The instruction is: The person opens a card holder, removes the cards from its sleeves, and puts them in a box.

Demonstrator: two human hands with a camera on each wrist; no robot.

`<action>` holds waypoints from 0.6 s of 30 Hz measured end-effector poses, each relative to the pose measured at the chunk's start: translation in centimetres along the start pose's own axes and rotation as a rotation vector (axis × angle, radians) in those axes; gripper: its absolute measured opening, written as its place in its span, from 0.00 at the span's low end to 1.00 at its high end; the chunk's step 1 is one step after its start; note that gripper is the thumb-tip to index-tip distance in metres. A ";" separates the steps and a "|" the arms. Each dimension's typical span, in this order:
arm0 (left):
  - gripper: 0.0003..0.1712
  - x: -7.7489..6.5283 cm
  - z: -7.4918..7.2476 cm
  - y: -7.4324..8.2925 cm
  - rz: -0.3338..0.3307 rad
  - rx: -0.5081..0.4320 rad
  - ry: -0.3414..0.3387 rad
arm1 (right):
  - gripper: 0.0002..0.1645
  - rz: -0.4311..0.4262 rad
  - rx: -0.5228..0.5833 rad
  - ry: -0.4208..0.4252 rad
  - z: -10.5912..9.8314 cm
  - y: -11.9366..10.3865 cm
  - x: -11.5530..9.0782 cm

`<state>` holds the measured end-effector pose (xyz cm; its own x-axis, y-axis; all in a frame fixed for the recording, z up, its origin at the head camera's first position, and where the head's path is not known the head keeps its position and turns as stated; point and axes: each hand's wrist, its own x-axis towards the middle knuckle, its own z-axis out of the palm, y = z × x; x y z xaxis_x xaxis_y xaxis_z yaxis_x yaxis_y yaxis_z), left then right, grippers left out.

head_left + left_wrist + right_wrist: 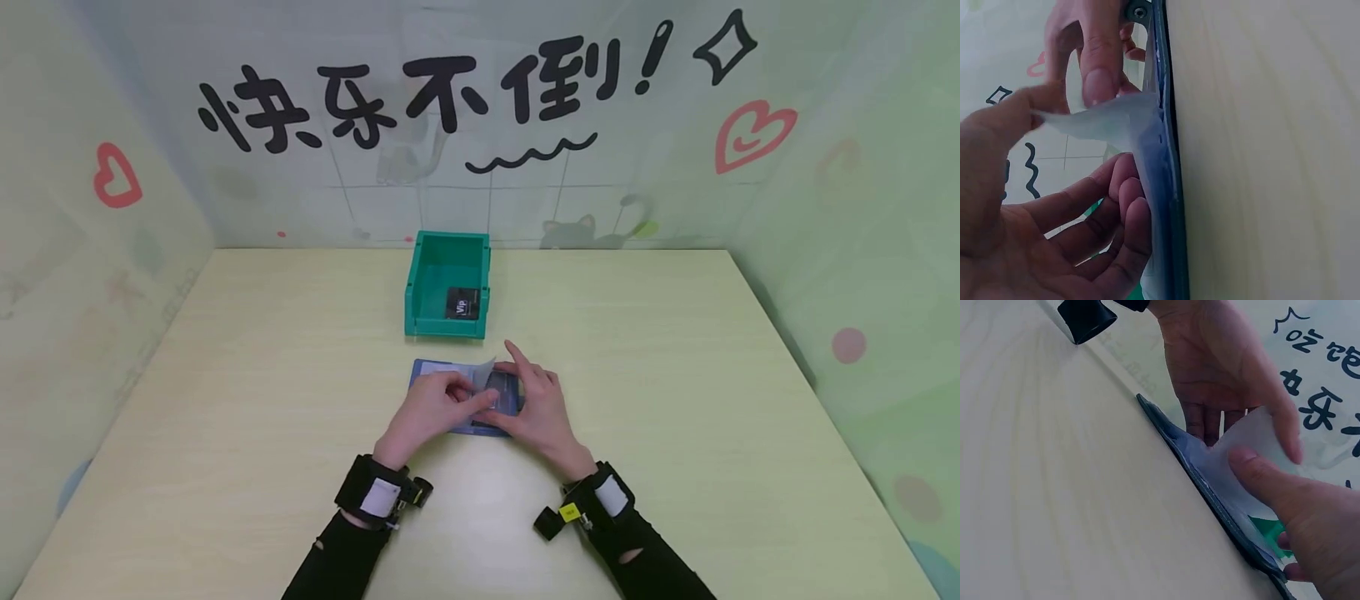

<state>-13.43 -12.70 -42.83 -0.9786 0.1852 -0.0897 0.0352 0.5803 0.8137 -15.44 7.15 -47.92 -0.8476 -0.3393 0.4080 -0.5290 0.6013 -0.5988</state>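
Observation:
A blue card holder [512,406] with clear sleeve pages lies opened on the table, a dark card showing under its right side. One translucent sleeve page [480,377] stands lifted from it. My left hand [438,400] holds this page, its thumb at the free edge and its curled fingertips against the holder. From the right, my right hand [542,412] grips the holder across its side, index finger raised. In the right wrist view, the right thumb [1254,465] lies against the lifted page [1254,447]. The hands hide much of the holder.
Behind the holder stands a green plastic bin [447,327] with a black card [462,304] marked "Vip" inside. The pale wooden table [675,400] is bordered by printed cloth walls [480,200]. Black wrist cameras [550,522] are strapped to both wrists.

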 end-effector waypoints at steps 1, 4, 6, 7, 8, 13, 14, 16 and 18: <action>0.17 0.0 0.0 -0.1 0.006 0.005 0.004 | 0.65 -0.001 -0.020 -0.002 0.0 0.0 0.0; 0.11 0.0 -0.3 -0.4 0.007 0.017 0.023 | 0.61 0.014 -0.056 -0.043 -0.5 0.1 0.0; 0.10 0.0 -0.5 -0.7 0.003 0.044 0.043 | 0.59 0.044 -0.059 -0.098 -0.9 0.3 0.0; 0.09 0.0 -0.7 -0.8 -0.011 0.057 0.053 | 0.58 0.060 -0.056 -0.127 -1.1 0.4 0.0; 0.11 0.0 -0.9 -0.8 -0.028 0.062 0.067 | 0.58 0.077 -0.045 -0.153 -1.2 0.6 0.0; 0.38 -0.2 -1.6 -0.9 -0.111 0.076 0.128 | 0.56 0.114 -0.029 -0.213 -1.8 1.0 0.0; 0.40 -0.2 -1.7 -0.8 -0.123 0.079 0.133 | 0.56 0.115 -0.030 -0.211 -1.8 1.0 0.1; 0.43 -0.3 -1.7 -0.8 -0.126 0.113 0.149 | 0.55 0.116 -0.034 -0.208 -1.9 1.1 0.1; 0.43 -0.3 -1.6 -0.6 -0.121 0.177 0.174 | 0.54 0.117 -0.037 -0.210 -1.9 1.1 0.1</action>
<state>-13.43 -14.37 -42.39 -0.9974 -0.0236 -0.0675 -0.0637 0.7222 0.6887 -16.04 9.19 -47.21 -0.8953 -0.4064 0.1823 -0.4277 0.6700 -0.6067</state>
